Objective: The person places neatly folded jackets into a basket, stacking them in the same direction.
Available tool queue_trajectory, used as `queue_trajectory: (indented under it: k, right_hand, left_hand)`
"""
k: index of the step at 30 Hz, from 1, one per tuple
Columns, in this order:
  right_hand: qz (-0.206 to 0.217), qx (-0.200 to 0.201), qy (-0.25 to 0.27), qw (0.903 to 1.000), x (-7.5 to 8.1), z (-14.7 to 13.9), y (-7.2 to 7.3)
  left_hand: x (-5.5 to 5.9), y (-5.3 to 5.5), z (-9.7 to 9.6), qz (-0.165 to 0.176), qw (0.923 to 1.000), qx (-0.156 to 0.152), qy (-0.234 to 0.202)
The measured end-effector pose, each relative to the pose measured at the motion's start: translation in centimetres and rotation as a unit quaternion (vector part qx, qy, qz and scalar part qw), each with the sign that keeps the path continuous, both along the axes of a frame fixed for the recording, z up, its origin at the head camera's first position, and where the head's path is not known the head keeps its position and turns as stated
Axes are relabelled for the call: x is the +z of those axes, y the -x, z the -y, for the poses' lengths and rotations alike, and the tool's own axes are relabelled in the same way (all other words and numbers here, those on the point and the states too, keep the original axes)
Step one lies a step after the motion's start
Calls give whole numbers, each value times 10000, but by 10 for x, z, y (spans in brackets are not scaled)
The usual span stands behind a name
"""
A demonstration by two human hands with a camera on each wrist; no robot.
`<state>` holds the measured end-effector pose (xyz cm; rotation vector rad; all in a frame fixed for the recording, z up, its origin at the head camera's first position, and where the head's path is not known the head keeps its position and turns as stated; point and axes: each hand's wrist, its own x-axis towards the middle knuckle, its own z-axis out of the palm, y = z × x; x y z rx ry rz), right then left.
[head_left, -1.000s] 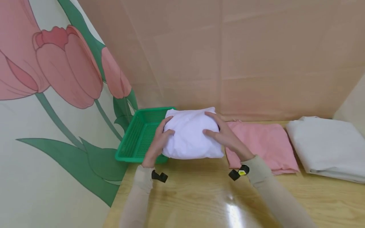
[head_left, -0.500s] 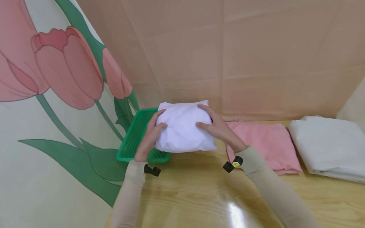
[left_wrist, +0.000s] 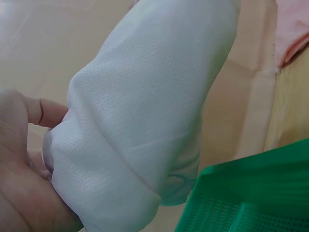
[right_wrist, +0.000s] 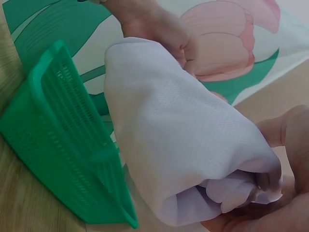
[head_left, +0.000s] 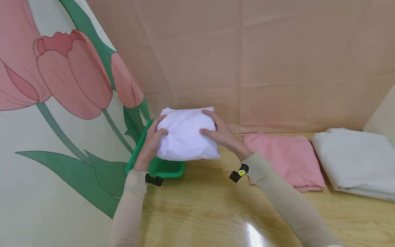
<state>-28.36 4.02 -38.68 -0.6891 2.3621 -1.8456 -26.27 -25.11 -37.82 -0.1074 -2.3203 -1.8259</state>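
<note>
A folded white cloth (head_left: 185, 137), a thick bundle of finely perforated fabric, is held up between both hands. My left hand (head_left: 152, 142) grips its left end and my right hand (head_left: 223, 137) its right end, thumbs on the near face. Below and behind the bundle stands a green plastic basket (head_left: 166, 168) with perforated walls, partly covered by the cloth in the head view. The right wrist view shows the cloth's folded layers at its end, right beside the fingers, and the basket (right_wrist: 72, 145) under it.
A folded pink cloth (head_left: 284, 157) lies right of the hands on the wooden table (head_left: 197, 206). Farther right is a larger folded grey-white cloth (head_left: 355, 161). A tulip-painted wall (head_left: 71, 144) borders the left, and a brown sheet (head_left: 262, 61) hangs behind.
Both hands have carried the white cloth leftward and slightly up in the head view, so that it now overlaps more of the green basket. The pink and grey-white cloths stay in place.
</note>
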Motion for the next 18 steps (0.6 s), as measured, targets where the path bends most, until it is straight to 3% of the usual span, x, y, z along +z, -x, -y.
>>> queue_trajectory:
  k: [4,12,18]
  right_hand:
    - [-152,131,67,9998,4,11,3]
    - [-361,433,53,9984,5,28,14]
    - [-41,511,239,9984,11,44,20]
  left_hand:
    - [6,2,10,-50,9999,149,5]
    - [14,10,32,193,9991,362,89]
    - [20,15,45,265,9983,512,102]
